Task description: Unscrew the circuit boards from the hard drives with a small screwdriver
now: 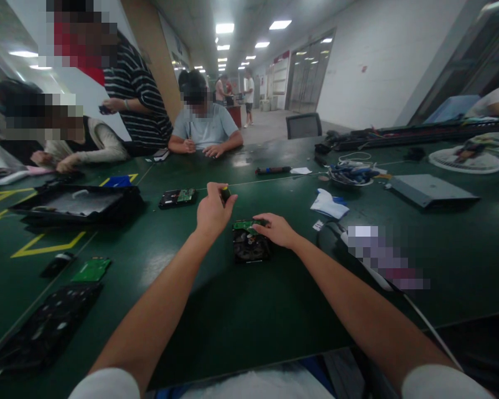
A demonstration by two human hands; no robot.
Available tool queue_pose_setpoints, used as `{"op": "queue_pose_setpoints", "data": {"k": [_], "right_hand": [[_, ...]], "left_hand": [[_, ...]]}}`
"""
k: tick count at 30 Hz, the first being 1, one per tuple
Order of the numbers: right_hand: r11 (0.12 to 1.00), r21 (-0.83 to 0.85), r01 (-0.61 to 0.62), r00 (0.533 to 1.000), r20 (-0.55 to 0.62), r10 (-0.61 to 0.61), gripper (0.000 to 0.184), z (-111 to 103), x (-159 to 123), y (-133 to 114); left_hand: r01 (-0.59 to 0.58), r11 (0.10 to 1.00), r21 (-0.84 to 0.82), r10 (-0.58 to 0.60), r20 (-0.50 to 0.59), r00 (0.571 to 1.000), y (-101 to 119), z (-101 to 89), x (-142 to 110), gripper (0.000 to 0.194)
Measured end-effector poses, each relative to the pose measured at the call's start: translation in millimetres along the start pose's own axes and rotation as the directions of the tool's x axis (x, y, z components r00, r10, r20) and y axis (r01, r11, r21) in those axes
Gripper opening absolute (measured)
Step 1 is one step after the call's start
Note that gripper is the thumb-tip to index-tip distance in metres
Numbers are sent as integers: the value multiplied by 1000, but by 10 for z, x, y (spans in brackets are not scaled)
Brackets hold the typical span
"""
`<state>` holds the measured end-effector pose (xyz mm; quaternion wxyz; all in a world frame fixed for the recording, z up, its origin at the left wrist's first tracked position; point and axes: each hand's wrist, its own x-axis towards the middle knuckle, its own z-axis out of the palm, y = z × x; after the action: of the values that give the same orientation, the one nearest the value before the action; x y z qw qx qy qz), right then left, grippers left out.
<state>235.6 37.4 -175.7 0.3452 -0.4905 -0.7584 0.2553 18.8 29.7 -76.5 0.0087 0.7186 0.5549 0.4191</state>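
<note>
In front of me on the green table lies a hard drive (251, 249), its dark underside facing up. A green circuit board (243, 225) sits over its far end, looking slightly askew. My right hand (274, 228) grips the right side of this board between thumb and fingers. Up and to the left of the drive, my left hand (215, 210) is raised and closed around a small black-and-yellow handle (225, 194). Most of that object is hidden by the hand, so its kind is unclear. Another hard drive (177, 198) with a green board rests left of my left hand.
At left are a black tray (77, 202), a loose green board (92, 270) and a dark bag (45, 327). To the right lie a white glove (329, 205), a power strip (368, 263), a cable bundle (352, 173) and a grey metal box (432, 189). Co-workers occupy the far side.
</note>
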Motion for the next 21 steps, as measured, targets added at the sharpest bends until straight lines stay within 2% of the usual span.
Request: {"op": "queue_pose_setpoints", "data": {"k": [5,9,14,17,21], "right_hand": [[1000,-9,1,1000,-7,-1,40,-1,-6,11],[1000,-5,3,1000,-13,-3,39,9,-8,21],[1000,5,-9,1000,-9,9,39,8,-5,13],[1000,-6,-16,1000,-3,16,40,0,-3,4],[1000,-21,-13,1000,-8,13,40,-3,-2,5]], "left_hand": [[-73,997,-13,73,19,997,11,-16,9,27],[-166,986,-9,166,0,986,45,-33,9,28],[-47,998,40,44,76,996,70,-18,-11,36],[1,1000,22,-2,62,998,62,-14,-17,43],[-5,999,42,3,41,999,60,-37,-10,34]]}}
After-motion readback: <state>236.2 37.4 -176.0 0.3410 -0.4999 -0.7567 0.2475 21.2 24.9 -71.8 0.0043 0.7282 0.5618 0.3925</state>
